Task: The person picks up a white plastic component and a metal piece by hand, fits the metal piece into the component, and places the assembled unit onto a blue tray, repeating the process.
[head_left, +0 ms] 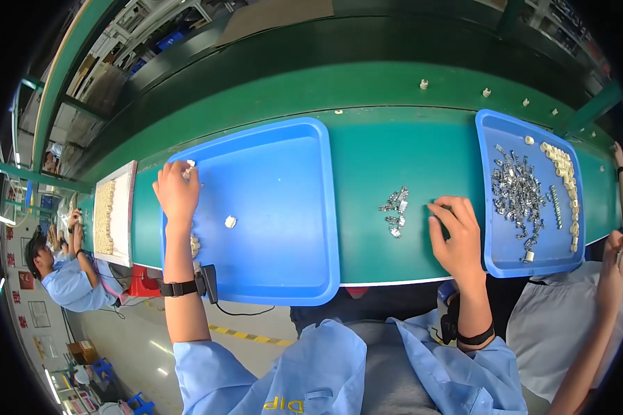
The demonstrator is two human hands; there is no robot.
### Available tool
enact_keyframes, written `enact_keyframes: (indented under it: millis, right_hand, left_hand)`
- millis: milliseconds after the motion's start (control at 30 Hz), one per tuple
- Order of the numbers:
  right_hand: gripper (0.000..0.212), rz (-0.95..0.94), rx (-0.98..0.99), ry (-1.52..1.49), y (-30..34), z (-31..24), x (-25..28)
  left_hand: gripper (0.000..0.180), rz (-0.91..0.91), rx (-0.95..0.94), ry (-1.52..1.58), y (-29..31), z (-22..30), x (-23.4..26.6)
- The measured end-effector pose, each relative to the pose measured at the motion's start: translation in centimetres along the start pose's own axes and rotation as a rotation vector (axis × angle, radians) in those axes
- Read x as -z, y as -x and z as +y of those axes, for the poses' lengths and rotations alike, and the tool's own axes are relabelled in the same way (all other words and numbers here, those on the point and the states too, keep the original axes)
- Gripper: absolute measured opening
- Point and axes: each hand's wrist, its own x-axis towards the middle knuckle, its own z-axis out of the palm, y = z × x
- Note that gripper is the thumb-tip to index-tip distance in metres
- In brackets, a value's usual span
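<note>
My left hand is over the left edge of a large blue tray. Its fingers and thumb close round a small cream-white plastic part near the tray's far left corner. Another white part lies alone on the tray floor, and a few cream parts show beside my left wrist. My right hand hovers at the green bench, thumb and forefinger apart with nothing visible between them. To its left lies a loose cluster of small shiny metal pieces.
A second blue tray at right holds a heap of metal pieces and cream cylindrical parts. White parts stand along the green ledge. A board of cream parts sits at far left. Co-workers are at both sides.
</note>
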Motion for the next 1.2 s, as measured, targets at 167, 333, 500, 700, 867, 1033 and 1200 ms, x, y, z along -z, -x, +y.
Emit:
enact_keyframes:
  millis: [167,333,500,700,867,1033,1200]
  right_hand:
    - [0.017,-0.063,-0.019,0.126,0.6,0.7,0.6]
    - [0.015,-0.113,-0.036,0.12,0.5,0.2,0.5]
    - [0.013,0.014,0.018,0.117,0.6,0.9,0.8]
    - [0.017,-0.103,-0.118,-0.487,-1.2,-1.8,1.6]
    - [0.017,-0.123,-0.072,-0.684,-1.2,-2.6,2.2]
    - [0.025,-0.19,-0.019,-0.768,-1.1,-3.4,1.3]
    - [0.033,-0.117,-0.001,-0.756,-0.3,-5.4,-0.9]
  left_hand:
    - [0.021,-0.007,0.091,-0.064,1.2,-3.4,-3.2]
    - [0.023,-0.006,0.097,-0.017,0.4,-4.6,-5.2]
    - [0.022,0.085,-0.032,0.147,-1.0,-5.0,-7.2]
    - [0.017,0.068,0.004,0.518,0.5,-1.4,-0.3]
    - [0.015,0.003,-0.119,0.789,4.9,7.5,4.8]
    - [0.019,-0.071,-0.318,1.024,11.1,16.6,7.7]
    - [0.022,-0.369,-0.305,1.382,15.5,22.2,10.0]
